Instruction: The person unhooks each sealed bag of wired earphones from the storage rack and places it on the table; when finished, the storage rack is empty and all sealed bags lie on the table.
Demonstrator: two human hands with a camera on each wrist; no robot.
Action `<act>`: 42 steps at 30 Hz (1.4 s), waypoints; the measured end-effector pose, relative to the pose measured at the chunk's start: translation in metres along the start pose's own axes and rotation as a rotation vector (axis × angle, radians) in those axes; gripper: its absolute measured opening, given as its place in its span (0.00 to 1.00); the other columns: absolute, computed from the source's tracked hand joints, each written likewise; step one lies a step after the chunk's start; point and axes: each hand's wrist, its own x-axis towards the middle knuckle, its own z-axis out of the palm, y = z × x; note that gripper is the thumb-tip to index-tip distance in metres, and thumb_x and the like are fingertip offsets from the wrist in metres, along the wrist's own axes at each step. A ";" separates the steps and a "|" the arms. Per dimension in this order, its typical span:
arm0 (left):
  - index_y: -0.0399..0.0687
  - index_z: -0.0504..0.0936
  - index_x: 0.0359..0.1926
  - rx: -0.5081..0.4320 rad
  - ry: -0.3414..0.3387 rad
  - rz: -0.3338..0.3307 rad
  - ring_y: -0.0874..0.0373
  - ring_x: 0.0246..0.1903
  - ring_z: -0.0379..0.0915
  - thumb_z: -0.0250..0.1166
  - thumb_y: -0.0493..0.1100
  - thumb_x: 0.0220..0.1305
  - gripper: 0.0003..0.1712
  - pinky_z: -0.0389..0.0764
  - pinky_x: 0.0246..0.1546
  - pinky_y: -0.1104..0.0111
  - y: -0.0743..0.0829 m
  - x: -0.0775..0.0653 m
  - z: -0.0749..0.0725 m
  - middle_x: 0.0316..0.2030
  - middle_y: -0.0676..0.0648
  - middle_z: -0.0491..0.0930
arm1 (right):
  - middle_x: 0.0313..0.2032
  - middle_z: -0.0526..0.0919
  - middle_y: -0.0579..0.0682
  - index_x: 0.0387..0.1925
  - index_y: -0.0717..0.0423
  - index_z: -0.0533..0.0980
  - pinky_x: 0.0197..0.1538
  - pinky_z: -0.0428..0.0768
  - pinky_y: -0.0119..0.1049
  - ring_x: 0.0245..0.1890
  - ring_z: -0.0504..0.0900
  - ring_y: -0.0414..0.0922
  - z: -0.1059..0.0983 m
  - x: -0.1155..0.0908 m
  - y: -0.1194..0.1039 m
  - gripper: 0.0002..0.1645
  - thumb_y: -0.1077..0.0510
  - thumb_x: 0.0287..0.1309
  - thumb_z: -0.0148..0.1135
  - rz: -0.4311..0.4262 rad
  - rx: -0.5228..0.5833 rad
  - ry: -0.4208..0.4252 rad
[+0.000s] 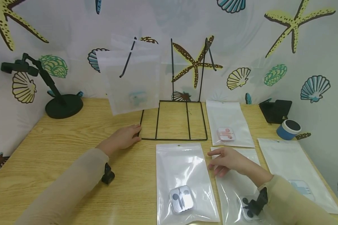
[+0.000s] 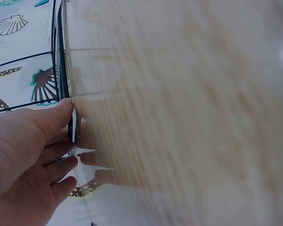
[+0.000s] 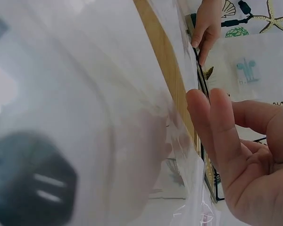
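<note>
A black wire display rack [image 1: 171, 139] stands at the back middle of the wooden table. At its front left corner, my left hand [image 1: 121, 139] pinches the wire between thumb and fingers. From the rack's left hook hangs a white zip bag [image 1: 110, 84] with blue-green earphones showing through. My right hand [image 1: 229, 161] hovers with loosely bent fingers, holding nothing, over the top of a clear-fronted bag [image 1: 228, 190] of dark earphones. Left of that hand lies another bag [image 1: 183, 165], holding earphones in a clear case [image 1: 182, 199]. The rack's right hook [image 1: 211, 56] is bare.
A bag with pink earphones [image 1: 226, 134] lies right of the rack, and another bag [image 1: 287, 159] lies at the far right. A blue-and-white round container [image 1: 288, 130] and a black stand [image 1: 276, 111] sit behind it. A black jointed stand [image 1: 64, 106] occupies the back left.
</note>
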 end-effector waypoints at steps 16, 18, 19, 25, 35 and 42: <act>0.36 0.55 0.59 0.021 0.022 0.029 0.46 0.56 0.48 0.50 0.48 0.59 0.31 0.54 0.53 0.57 0.000 0.000 0.000 0.57 0.37 0.52 | 0.31 0.78 0.56 0.49 0.64 0.66 0.25 0.77 0.40 0.24 0.77 0.49 -0.013 0.012 -0.005 0.24 0.58 0.49 0.56 -0.074 -0.093 0.040; 0.36 0.55 0.59 0.022 0.020 0.027 0.46 0.56 0.47 0.50 0.48 0.59 0.31 0.54 0.53 0.56 0.000 0.000 0.000 0.57 0.37 0.52 | 0.31 0.78 0.56 0.48 0.63 0.67 0.26 0.77 0.40 0.25 0.78 0.49 -0.018 0.017 -0.007 0.23 0.58 0.49 0.56 -0.085 -0.112 0.080; 0.36 0.55 0.59 0.024 0.019 0.028 0.46 0.56 0.47 0.50 0.48 0.59 0.31 0.54 0.53 0.56 0.000 -0.001 0.000 0.57 0.37 0.52 | 0.31 0.78 0.56 0.48 0.63 0.67 0.26 0.77 0.39 0.25 0.78 0.49 -0.021 0.019 -0.008 0.23 0.58 0.49 0.56 -0.094 -0.127 0.100; 0.35 0.55 0.58 0.025 0.025 0.024 0.45 0.56 0.48 0.51 0.48 0.58 0.31 0.54 0.53 0.56 0.001 -0.001 0.000 0.57 0.36 0.53 | 0.32 0.78 0.57 0.48 0.62 0.67 0.27 0.77 0.38 0.27 0.77 0.49 -0.038 0.037 -0.016 0.23 0.57 0.49 0.57 -0.135 -0.202 0.209; 0.35 0.55 0.58 0.012 0.024 0.022 0.45 0.55 0.49 0.51 0.47 0.58 0.31 0.55 0.52 0.56 0.004 -0.004 -0.001 0.57 0.36 0.53 | 0.33 0.76 0.55 0.47 0.61 0.69 0.25 0.76 0.38 0.27 0.75 0.49 -0.054 0.068 -0.020 0.21 0.58 0.49 0.55 -0.156 -0.297 0.277; 0.35 0.55 0.58 0.005 0.019 0.014 0.46 0.56 0.49 0.51 0.47 0.58 0.31 0.55 0.53 0.56 0.006 -0.005 -0.003 0.57 0.37 0.53 | 0.26 0.74 0.54 0.42 0.58 0.73 0.22 0.76 0.38 0.19 0.74 0.48 -0.049 0.078 -0.019 0.17 0.57 0.47 0.59 -0.111 -0.366 0.191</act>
